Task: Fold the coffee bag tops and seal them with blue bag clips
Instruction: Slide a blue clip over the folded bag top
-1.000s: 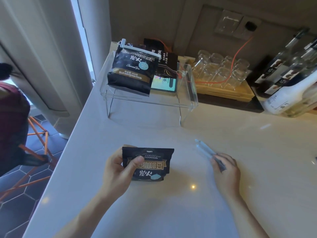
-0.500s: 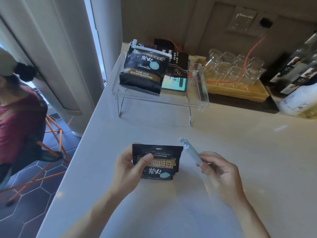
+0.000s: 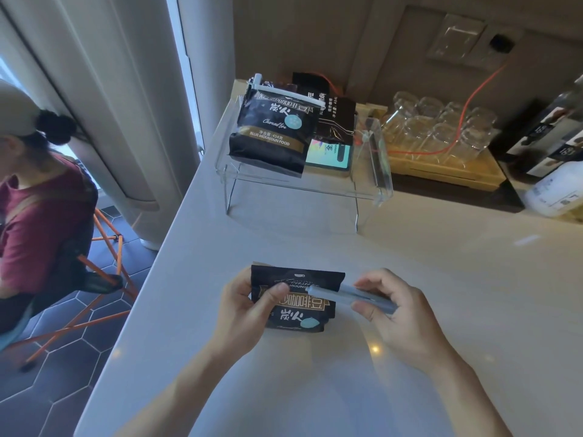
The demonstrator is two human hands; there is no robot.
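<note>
A small black coffee bag (image 3: 299, 305) with its top folded down stands on the white counter (image 3: 410, 266). My left hand (image 3: 243, 313) grips its left side, thumb pressed on the front. My right hand (image 3: 397, 313) holds a long blue bag clip (image 3: 350, 294) whose tip lies against the bag's right upper edge. A larger black coffee bag (image 3: 273, 130) with a pale clip (image 3: 287, 93) across its top rests on a clear acrylic stand (image 3: 375, 187) at the back.
Behind the clipped bag lie another dark bag (image 3: 334, 118) and a lit phone (image 3: 328, 154). Several glasses on a wooden tray (image 3: 441, 165) and bottles (image 3: 555, 184) stand at the back right. A seated person (image 3: 34, 209) is off the counter's left edge.
My right hand has brought the blue clip leftward from the counter until its tip meets the small bag. My left hand keeps holding the bag.
</note>
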